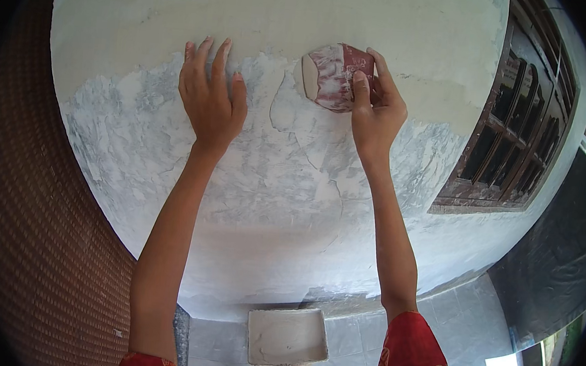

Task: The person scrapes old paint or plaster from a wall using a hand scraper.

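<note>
My right hand [379, 110] grips a maroon hand-held piece [335, 78] by its right side, thumb on the front. White paste or dust covers much of its face, and its pale left edge lies against the wall [272, 181]. Whether it is a spreader or a folded sanding sheet I cannot tell. Off to its left, my left hand [212, 91] has its fingers apart, with the fingertips at the wall and nothing held. Both hands are at the border between the cream paint above and the patchy white-grey coating below. A thin crack-like line runs down between them.
A rectangular tray [291, 309] with pale material in it sits on the grey tiled floor [350, 337] below. Woven brown matting [54, 205] borders the left. A dark wooden window [503, 132] is set in the wall at right, above a black sheet [551, 250].
</note>
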`<action>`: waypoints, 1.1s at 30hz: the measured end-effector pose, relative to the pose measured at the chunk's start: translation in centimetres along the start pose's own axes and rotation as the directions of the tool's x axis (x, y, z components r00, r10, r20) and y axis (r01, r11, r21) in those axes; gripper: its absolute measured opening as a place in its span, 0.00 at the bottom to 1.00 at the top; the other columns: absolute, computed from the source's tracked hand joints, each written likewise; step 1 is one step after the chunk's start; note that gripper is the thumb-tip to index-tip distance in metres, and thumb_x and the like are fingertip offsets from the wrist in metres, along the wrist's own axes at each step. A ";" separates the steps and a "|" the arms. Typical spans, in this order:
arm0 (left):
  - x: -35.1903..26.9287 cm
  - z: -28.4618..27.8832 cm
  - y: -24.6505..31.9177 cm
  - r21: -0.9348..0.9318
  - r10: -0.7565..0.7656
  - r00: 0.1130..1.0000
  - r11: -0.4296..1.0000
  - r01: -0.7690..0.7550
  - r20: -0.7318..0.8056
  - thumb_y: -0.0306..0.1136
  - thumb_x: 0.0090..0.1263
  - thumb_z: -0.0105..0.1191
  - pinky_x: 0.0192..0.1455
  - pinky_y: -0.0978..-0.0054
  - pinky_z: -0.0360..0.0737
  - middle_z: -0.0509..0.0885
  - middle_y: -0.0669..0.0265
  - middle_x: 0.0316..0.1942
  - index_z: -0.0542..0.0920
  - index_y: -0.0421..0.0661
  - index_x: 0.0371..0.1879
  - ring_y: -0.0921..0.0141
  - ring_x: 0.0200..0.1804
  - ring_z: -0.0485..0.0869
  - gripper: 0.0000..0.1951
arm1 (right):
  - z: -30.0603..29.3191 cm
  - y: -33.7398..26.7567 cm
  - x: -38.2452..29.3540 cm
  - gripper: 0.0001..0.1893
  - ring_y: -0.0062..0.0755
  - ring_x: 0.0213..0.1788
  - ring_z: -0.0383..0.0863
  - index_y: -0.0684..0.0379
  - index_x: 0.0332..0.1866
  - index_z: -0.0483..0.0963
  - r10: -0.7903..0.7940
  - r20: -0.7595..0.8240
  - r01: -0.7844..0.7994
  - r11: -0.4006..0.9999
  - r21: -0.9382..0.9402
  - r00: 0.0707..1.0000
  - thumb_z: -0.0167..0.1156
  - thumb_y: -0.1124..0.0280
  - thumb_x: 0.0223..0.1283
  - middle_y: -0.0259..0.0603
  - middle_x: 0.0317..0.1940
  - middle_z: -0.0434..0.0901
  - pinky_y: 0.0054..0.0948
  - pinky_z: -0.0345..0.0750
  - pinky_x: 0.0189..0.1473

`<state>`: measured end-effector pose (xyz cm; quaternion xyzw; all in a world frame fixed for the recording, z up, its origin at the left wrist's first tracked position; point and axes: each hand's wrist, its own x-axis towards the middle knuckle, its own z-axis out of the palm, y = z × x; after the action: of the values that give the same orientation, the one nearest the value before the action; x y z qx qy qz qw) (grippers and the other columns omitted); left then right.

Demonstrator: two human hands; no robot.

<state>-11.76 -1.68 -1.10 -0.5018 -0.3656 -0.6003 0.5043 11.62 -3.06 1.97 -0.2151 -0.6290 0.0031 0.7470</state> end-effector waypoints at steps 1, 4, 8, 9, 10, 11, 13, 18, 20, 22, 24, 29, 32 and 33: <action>-0.1 -0.1 0.1 0.011 -0.007 1.000 1.000 0.007 0.005 0.38 0.76 0.42 0.74 0.49 0.56 0.66 0.58 0.71 0.71 0.50 0.70 0.51 0.77 0.58 0.24 | -0.8 0.2 0.6 0.20 0.17 0.30 0.76 0.61 0.64 0.76 0.061 -0.082 -0.063 0.998 -0.023 0.995 0.60 0.76 0.68 0.41 0.29 0.84 0.21 0.74 0.34; -0.2 0.1 0.9 0.014 -0.009 1.000 1.000 0.009 0.006 0.38 0.76 0.42 0.73 0.49 0.56 0.67 0.58 0.71 0.71 0.50 0.70 0.52 0.77 0.58 0.23 | -4.6 1.1 1.5 0.21 0.22 0.34 0.82 0.66 0.67 0.71 0.160 -0.350 -0.109 0.981 0.163 0.923 0.55 0.79 0.70 0.44 0.37 0.85 0.23 0.81 0.36; -0.1 0.6 1.3 0.005 -0.011 1.000 1.000 0.011 0.002 0.38 0.77 0.42 0.73 0.49 0.57 0.67 0.58 0.71 0.71 0.49 0.70 0.52 0.77 0.59 0.23 | -2.7 -1.0 1.0 0.21 0.22 0.36 0.83 0.66 0.67 0.71 0.095 -0.243 -0.035 0.969 0.243 0.965 0.55 0.79 0.70 0.45 0.39 0.85 0.24 0.82 0.39; 0.0 0.2 0.7 0.009 -0.008 1.000 1.000 0.008 0.010 0.38 0.77 0.42 0.73 0.49 0.57 0.67 0.58 0.71 0.71 0.49 0.70 0.52 0.77 0.59 0.23 | -0.7 -1.3 0.4 0.20 0.21 0.35 0.82 0.64 0.66 0.72 0.069 -0.127 -0.042 0.978 0.202 0.990 0.56 0.78 0.70 0.43 0.37 0.85 0.23 0.81 0.40; 0.2 -0.3 -0.2 0.021 -0.001 1.000 1.000 0.001 -0.013 0.38 0.75 0.44 0.73 0.50 0.58 0.68 0.57 0.70 0.72 0.50 0.69 0.51 0.76 0.60 0.23 | 1.3 -1.6 -0.4 0.20 0.20 0.34 0.81 0.63 0.65 0.74 0.029 -0.048 -0.022 0.990 0.140 0.998 0.58 0.77 0.70 0.42 0.36 0.85 0.23 0.80 0.39; 0.1 -0.3 -0.4 0.022 -0.001 0.999 1.000 0.001 -0.038 0.38 0.73 0.46 0.73 0.50 0.60 0.70 0.57 0.69 0.73 0.51 0.67 0.50 0.75 0.62 0.23 | 2.4 -1.6 -0.8 0.19 0.20 0.33 0.80 0.61 0.64 0.76 -0.010 0.033 0.008 0.998 0.067 0.999 0.59 0.77 0.69 0.40 0.35 0.84 0.23 0.79 0.39; 0.0 -0.1 -0.3 0.014 -0.004 0.999 1.000 0.004 -0.041 0.38 0.73 0.46 0.73 0.50 0.60 0.70 0.57 0.69 0.73 0.51 0.67 0.51 0.75 0.62 0.23 | 2.1 -1.5 -0.3 0.18 0.21 0.33 0.80 0.60 0.63 0.77 0.023 0.045 -0.025 0.998 0.051 0.999 0.60 0.77 0.68 0.40 0.36 0.84 0.24 0.78 0.38; -0.1 0.1 0.9 0.001 -0.014 1.000 1.000 0.014 -0.002 0.38 0.77 0.42 0.73 0.49 0.57 0.67 0.57 0.71 0.71 0.49 0.69 0.50 0.76 0.59 0.23 | -5.1 0.5 2.1 0.22 0.23 0.35 0.83 0.65 0.69 0.70 0.171 -0.393 -0.089 0.972 0.220 0.903 0.55 0.79 0.70 0.47 0.40 0.84 0.23 0.82 0.35; 0.1 0.2 1.2 0.001 0.003 1.000 1.000 -0.003 0.000 0.38 0.77 0.42 0.72 0.49 0.58 0.67 0.57 0.71 0.71 0.49 0.69 0.50 0.76 0.60 0.23 | -5.8 -0.1 2.2 0.23 0.28 0.38 0.86 0.66 0.70 0.67 0.184 -0.398 -0.065 0.954 0.294 0.899 0.54 0.79 0.70 0.48 0.41 0.84 0.26 0.87 0.34; 0.1 0.3 1.1 -0.009 -0.002 1.000 1.000 0.002 -0.005 0.38 0.77 0.42 0.72 0.49 0.58 0.67 0.57 0.71 0.71 0.49 0.69 0.49 0.76 0.60 0.23 | -3.6 -0.8 1.5 0.22 0.22 0.37 0.83 0.66 0.68 0.70 0.131 -0.234 -0.064 0.959 0.276 0.963 0.55 0.79 0.70 0.45 0.41 0.84 0.23 0.83 0.40; 0.0 -0.2 0.0 0.002 0.004 1.000 1.000 -0.004 -0.005 0.38 0.77 0.42 0.72 0.49 0.59 0.67 0.57 0.71 0.71 0.49 0.69 0.49 0.76 0.61 0.23 | 0.2 -0.9 -0.3 0.21 0.17 0.34 0.79 0.65 0.66 0.72 0.052 -0.041 -0.045 0.984 0.170 0.998 0.57 0.78 0.70 0.41 0.36 0.84 0.19 0.79 0.41; 0.0 -0.2 0.1 0.007 0.006 1.000 1.000 -0.006 -0.021 0.39 0.77 0.43 0.72 0.49 0.59 0.67 0.56 0.70 0.71 0.49 0.69 0.49 0.76 0.61 0.23 | -2.2 1.4 -0.1 0.21 0.17 0.34 0.78 0.64 0.67 0.72 0.169 -0.180 -0.147 0.981 0.127 0.969 0.58 0.77 0.70 0.40 0.34 0.84 0.19 0.77 0.38; 0.0 0.3 1.2 0.009 -0.003 1.000 1.000 0.003 0.014 0.39 0.77 0.43 0.72 0.48 0.58 0.67 0.55 0.71 0.72 0.48 0.69 0.49 0.76 0.60 0.23 | -5.8 1.7 0.3 0.22 0.20 0.36 0.82 0.66 0.69 0.69 0.250 -0.389 -0.135 0.945 0.299 0.887 0.56 0.77 0.71 0.43 0.40 0.84 0.22 0.81 0.37; -0.1 0.2 1.2 0.009 -0.004 1.000 1.000 0.004 0.017 0.39 0.77 0.43 0.72 0.48 0.58 0.67 0.55 0.71 0.72 0.48 0.69 0.49 0.76 0.60 0.23 | -5.9 1.2 0.0 0.23 0.22 0.38 0.83 0.66 0.70 0.67 0.260 -0.423 -0.126 0.940 0.319 0.868 0.55 0.77 0.72 0.44 0.42 0.84 0.23 0.82 0.37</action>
<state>-10.57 -1.70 -1.17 -0.5041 -0.3734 -0.5952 0.5021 17.48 -3.84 0.87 -0.1639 -0.4028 0.1165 0.8929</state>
